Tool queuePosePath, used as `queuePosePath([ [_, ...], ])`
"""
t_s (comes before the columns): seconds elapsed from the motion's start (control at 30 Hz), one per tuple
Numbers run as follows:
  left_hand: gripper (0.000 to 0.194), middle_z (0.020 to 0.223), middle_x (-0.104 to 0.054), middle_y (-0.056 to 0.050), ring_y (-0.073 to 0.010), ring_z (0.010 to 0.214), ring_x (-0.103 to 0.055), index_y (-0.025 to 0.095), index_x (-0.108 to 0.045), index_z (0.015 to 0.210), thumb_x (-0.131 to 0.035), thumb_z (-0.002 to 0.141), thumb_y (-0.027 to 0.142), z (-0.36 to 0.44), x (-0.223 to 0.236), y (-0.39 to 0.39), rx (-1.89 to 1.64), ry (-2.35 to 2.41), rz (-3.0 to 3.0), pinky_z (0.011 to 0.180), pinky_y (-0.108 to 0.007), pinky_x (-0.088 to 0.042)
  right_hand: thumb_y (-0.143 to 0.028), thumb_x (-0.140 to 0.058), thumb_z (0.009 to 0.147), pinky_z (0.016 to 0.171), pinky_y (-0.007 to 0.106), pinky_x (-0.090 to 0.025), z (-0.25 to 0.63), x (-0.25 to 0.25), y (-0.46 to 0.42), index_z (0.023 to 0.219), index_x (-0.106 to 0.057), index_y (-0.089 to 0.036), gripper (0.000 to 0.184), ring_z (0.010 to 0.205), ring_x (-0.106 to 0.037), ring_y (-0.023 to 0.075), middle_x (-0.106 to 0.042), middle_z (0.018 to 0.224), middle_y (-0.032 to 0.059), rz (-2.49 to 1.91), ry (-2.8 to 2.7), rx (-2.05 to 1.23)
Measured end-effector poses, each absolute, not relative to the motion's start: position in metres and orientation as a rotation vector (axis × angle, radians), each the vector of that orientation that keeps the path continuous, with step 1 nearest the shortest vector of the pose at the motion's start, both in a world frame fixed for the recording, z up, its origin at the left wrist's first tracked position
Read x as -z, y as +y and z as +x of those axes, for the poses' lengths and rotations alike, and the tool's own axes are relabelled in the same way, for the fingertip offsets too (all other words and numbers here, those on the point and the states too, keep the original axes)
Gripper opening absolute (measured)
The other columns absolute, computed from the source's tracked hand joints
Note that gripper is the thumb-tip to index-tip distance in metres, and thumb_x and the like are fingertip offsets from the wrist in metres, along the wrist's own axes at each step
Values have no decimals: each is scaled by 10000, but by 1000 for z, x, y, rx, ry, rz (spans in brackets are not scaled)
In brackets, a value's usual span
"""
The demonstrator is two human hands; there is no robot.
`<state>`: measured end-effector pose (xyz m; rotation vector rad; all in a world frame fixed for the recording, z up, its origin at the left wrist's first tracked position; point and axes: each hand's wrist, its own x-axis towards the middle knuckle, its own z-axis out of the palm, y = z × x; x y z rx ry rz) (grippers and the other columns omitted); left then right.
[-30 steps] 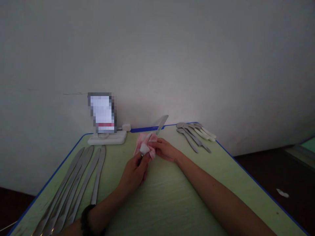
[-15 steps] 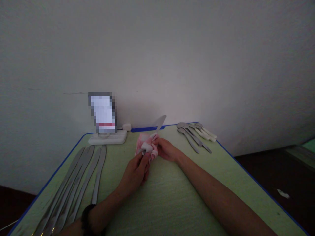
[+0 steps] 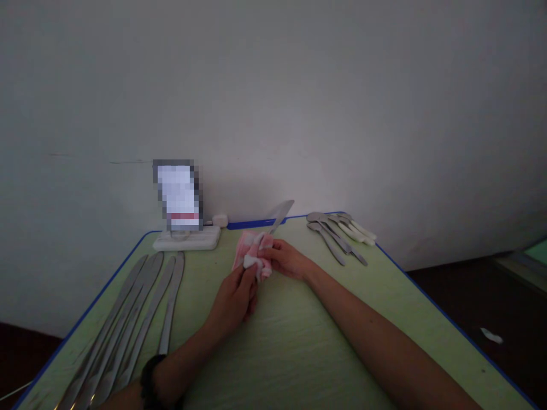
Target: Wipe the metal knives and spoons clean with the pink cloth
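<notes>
A table knife (image 3: 282, 215) points up and to the right, its silver blade showing above a pink and white cloth (image 3: 247, 245). My left hand (image 3: 235, 296) is closed on the lower end of the knife, whose handle is mostly hidden by fingers and cloth. My right hand (image 3: 287, 259) pinches the cloth, which is wrapped around the middle of the knife. To the left, several table knives (image 3: 143, 319) lie side by side, blades away from me; my left forearm covers part of their handles.
Several spoons and other cutlery (image 3: 331, 230), some with white handles, lie at the back right. A phone (image 3: 178, 196) stands on a white base (image 3: 188, 239) at the back left, near a white plug (image 3: 220, 220). The green table (image 3: 273, 353) has blue edges and meets a wall (image 3: 273, 102).
The cloth and my right fingers have shifted slightly down along the knife. The blade has tilted a little to the right, and the cloth's folds have changed.
</notes>
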<state>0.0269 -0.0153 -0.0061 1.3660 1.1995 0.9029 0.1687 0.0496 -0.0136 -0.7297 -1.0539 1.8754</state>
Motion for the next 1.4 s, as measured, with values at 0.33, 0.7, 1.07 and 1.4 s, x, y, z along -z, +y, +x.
queuePosePath([
  [0.33, 369, 421, -365, 88, -67, 296, -335, 211, -381, 592, -391, 845, 479, 26, 7, -14, -892, 1175, 1385, 280, -163, -254, -299, -782, 555, 645, 237, -435, 168, 9, 47, 735, -657, -120, 283, 639, -576, 104, -660, 700, 8, -712, -1088, -1885],
  [0.7, 418, 410, -390, 79, -70, 311, -354, 202, -396, 557, -425, 815, 529, 28, 4, -18, -855, 1170, 1345, 305, -172, -268, -352, -747, 628, 619, 207, -427, 166, 12, 52, 739, -649, -120, 275, 636, -552, 92, -634, 674, 2, -695, -879, -1807],
  [1.07, 457, 464, -472, 48, -82, 340, -429, 174, -480, 663, -389, 796, 602, 23, 12, -8, -852, 990, 1036, 319, -174, -298, -312, -779, 601, 652, 226, -447, 173, 13, 50, 771, -640, -135, 282, 668, -573, 101, -654, 734, -1, -611, -929, -1876],
  [1.4, 429, 489, -434, 77, -63, 349, -405, 184, -446, 683, -423, 786, 600, 27, 8, -11, -859, 1005, 1187, 312, -159, -305, -335, -765, 622, 624, 219, -442, 174, 12, 50, 766, -629, -135, 282, 641, -560, 98, -640, 701, -6, -573, -944, -1895],
])
